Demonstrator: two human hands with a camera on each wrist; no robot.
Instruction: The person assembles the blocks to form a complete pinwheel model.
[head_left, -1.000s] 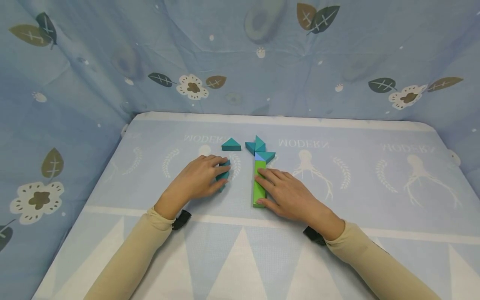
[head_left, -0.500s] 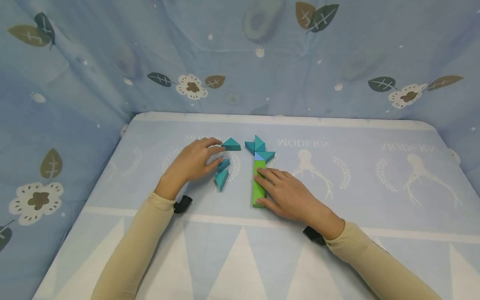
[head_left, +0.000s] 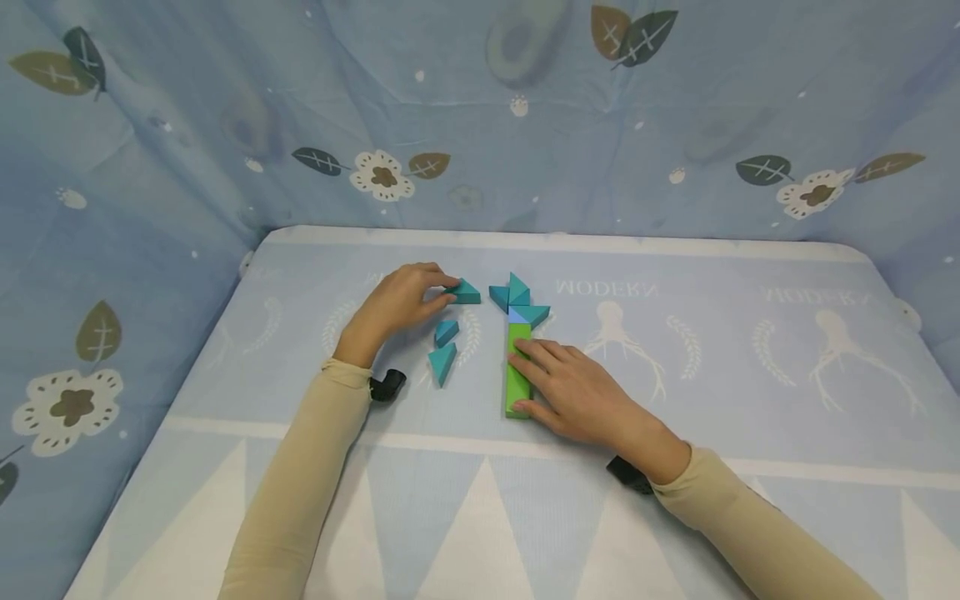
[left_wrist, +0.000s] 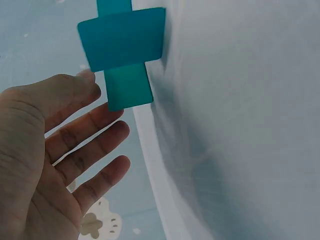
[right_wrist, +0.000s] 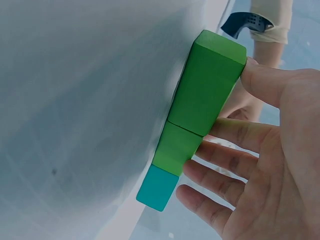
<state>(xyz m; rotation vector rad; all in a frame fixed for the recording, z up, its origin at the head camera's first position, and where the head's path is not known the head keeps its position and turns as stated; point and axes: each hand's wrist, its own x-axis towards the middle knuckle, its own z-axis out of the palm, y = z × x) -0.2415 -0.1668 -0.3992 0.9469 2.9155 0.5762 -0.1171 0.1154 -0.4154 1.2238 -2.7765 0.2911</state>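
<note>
My left hand [head_left: 401, 300] pinches the left end of a teal triangular block [head_left: 467, 293], the index finger on its top and the thumb at its front. In the left wrist view the fingertips are close beside the teal blocks [left_wrist: 127, 87]. My right hand [head_left: 581, 392] rests along a row of green blocks [head_left: 517, 383], thumb at the near end and straight fingers on top and side. The right wrist view shows a longer green block [right_wrist: 207, 82] against a shorter one [right_wrist: 177, 147], with a teal face [right_wrist: 157, 187] beyond.
Beyond the green row, several teal triangular blocks [head_left: 519, 287] and a lighter blue one [head_left: 517, 315] join it. Two loose teal blocks, a smaller one [head_left: 446, 332] and a pointed one [head_left: 442, 363], lie between the hands. Patterned blue cloth [head_left: 465, 108] hangs behind the table.
My left hand has moved away from the two loose blocks, up and right to the far triangular block, and now pinches it. My right hand stays on the green blocks.
</note>
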